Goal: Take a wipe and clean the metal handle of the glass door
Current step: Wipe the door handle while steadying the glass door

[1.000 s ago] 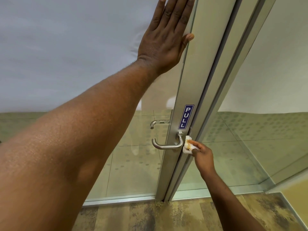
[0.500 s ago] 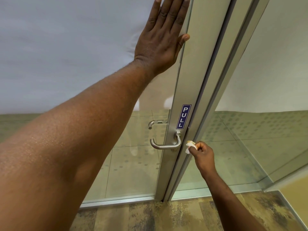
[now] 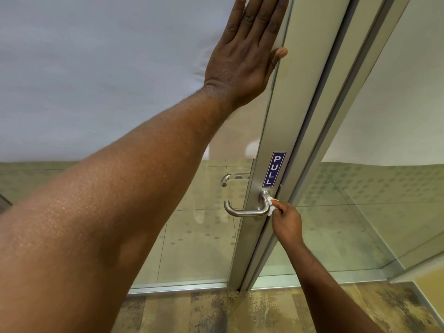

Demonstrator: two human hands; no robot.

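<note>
Wiping is the step in hand: my right hand (image 3: 287, 222) pinches a small crumpled white wipe (image 3: 271, 207) against the bend of the curved brushed-metal lever handle (image 3: 245, 212), under the blue PULL sticker (image 3: 274, 169). My left hand (image 3: 245, 54) lies flat and unclenched on the frosted glass door (image 3: 96, 68), steadying it. Next, I judge, the wipe must travel along the bar.
</note>
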